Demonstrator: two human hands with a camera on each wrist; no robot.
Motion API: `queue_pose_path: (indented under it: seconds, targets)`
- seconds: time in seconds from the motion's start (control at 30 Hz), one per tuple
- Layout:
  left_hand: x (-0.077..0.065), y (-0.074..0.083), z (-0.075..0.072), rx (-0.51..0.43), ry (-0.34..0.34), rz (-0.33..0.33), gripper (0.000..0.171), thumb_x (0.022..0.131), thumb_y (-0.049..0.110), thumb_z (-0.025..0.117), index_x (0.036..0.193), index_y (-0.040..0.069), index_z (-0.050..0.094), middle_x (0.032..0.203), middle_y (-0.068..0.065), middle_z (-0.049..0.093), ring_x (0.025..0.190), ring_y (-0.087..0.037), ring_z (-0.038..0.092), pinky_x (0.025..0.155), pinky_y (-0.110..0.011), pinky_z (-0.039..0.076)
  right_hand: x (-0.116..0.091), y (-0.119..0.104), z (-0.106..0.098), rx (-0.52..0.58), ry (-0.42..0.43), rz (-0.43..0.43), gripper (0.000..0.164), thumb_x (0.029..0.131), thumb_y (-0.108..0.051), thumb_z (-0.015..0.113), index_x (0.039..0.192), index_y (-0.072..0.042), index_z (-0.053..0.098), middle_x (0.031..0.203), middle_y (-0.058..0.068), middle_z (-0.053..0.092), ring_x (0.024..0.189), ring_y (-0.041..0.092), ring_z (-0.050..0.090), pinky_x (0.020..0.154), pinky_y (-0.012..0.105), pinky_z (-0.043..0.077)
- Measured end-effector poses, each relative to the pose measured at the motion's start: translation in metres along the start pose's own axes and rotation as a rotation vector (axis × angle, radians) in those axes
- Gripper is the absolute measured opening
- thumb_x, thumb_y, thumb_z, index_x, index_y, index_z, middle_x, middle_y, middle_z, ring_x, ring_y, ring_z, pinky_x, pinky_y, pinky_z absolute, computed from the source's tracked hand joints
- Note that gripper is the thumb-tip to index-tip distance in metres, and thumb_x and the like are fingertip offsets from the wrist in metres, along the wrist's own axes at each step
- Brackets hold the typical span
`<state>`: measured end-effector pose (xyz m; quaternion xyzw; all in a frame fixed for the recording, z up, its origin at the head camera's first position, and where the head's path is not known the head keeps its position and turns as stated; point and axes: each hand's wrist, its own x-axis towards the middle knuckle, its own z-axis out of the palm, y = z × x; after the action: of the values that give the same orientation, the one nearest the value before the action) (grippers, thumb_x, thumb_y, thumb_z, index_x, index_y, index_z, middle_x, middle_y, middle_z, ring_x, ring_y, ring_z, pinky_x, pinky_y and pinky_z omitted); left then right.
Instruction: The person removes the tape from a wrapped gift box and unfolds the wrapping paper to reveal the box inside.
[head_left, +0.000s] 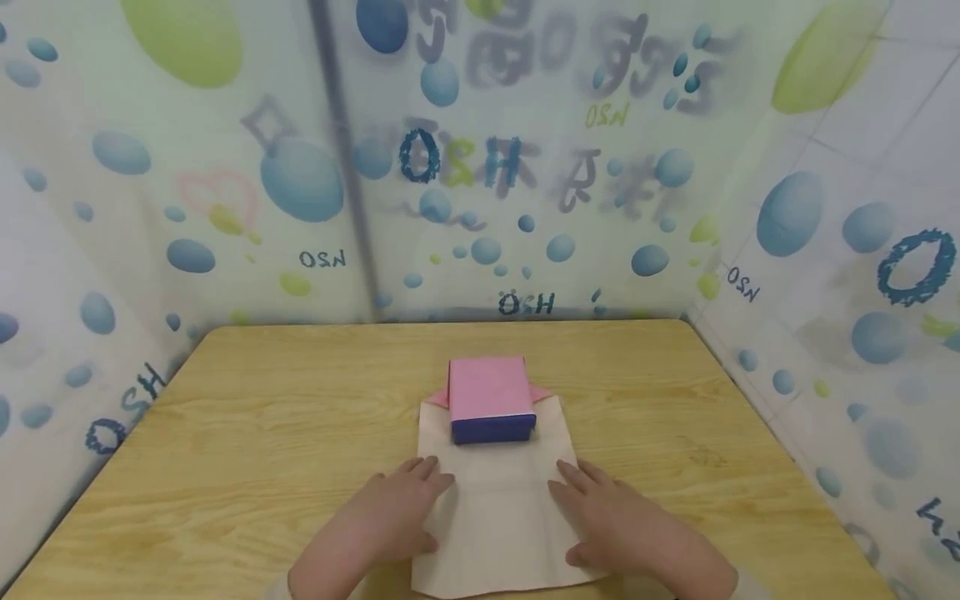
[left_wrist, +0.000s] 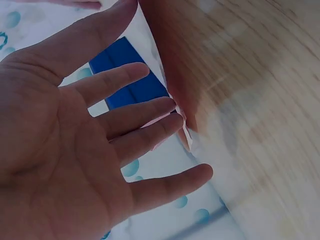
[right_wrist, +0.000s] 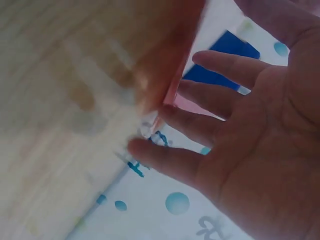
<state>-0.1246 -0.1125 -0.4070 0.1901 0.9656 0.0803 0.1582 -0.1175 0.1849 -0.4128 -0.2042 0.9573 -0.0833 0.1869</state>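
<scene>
A cream sheet of paper point(head_left: 497, 517) lies on the table in the head view, its long sides running toward the person. On its far part sits a small box point(head_left: 491, 387) with a pink top and a dark blue front side. Pink corners point(head_left: 542, 392) stick out on both sides of the box. My left hand point(head_left: 397, 508) rests at the sheet's left edge with fingers spread and straight. At the right edge my right hand point(head_left: 611, 517) lies likewise, fingertips on the paper. The wrist views show both palms holding nothing, with the box's blue side point(left_wrist: 131, 75) beyond the fingers.
The wooden table point(head_left: 285, 408) extends around the sheet on both sides. Behind it and at the sides hang light curtains point(head_left: 525, 208) printed with blue and green bubbles and mirrored lettering.
</scene>
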Motion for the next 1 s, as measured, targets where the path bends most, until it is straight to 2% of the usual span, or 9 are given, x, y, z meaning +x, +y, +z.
queue_pose_path:
  seconds: [0.13, 0.47, 0.6, 0.8, 1.0]
  targets:
    - [0.002, -0.002, 0.002, 0.019, -0.003, 0.002, 0.073, 0.081, 0.027, 0.092, 0.145, 0.013, 0.061, 0.161, -0.019, 0.051, 0.15, -0.041, 0.047, 0.107, -0.076, 0.046, 0.001, 0.001, 0.006, -0.003, -0.046, 0.006, 0.084, 0.087, -0.042, 0.087, 0.156, -0.011, 0.052, 0.171, 0.017, 0.038, 0.16, 0.042, 0.032, 0.12, 0.075, 0.032]
    - [0.006, -0.011, 0.005, 0.055, -0.049, -0.009, 0.075, 0.082, 0.032, 0.091, 0.147, 0.008, 0.061, 0.164, -0.018, 0.048, 0.151, -0.04, 0.047, 0.11, -0.072, 0.047, 0.002, 0.0, 0.009, -0.026, -0.104, -0.016, 0.082, 0.089, -0.043, 0.085, 0.157, -0.012, 0.052, 0.171, 0.016, 0.04, 0.154, 0.034, 0.046, 0.118, 0.066, 0.042]
    - [0.005, -0.014, 0.004, 0.052, -0.049, -0.017, 0.075, 0.082, 0.032, 0.091, 0.146, 0.007, 0.061, 0.164, -0.018, 0.048, 0.151, -0.039, 0.046, 0.111, -0.069, 0.048, 0.002, -0.002, 0.006, -0.063, -0.098, -0.026, 0.08, 0.089, -0.043, 0.084, 0.156, -0.012, 0.053, 0.17, 0.015, 0.041, 0.153, 0.033, 0.047, 0.117, 0.062, 0.045]
    - [0.006, -0.011, 0.005, 0.057, -0.052, 0.002, 0.077, 0.078, 0.033, 0.094, 0.144, 0.007, 0.063, 0.161, -0.019, 0.05, 0.149, -0.041, 0.048, 0.11, -0.07, 0.048, 0.006, -0.001, 0.001, -0.049, -0.114, 0.007, 0.078, 0.089, -0.042, 0.086, 0.154, -0.012, 0.055, 0.169, 0.014, 0.042, 0.154, 0.032, 0.046, 0.121, 0.056, 0.044]
    - [0.006, -0.011, 0.004, 0.098, -0.014, 0.025, 0.068, 0.08, 0.037, 0.091, 0.136, 0.006, 0.067, 0.153, -0.019, 0.057, 0.142, -0.041, 0.054, 0.106, -0.066, 0.053, 0.007, -0.002, -0.004, -0.089, -0.077, -0.044, 0.079, 0.087, -0.041, 0.087, 0.151, -0.007, 0.057, 0.165, 0.02, 0.047, 0.15, 0.035, 0.051, 0.12, 0.053, 0.046]
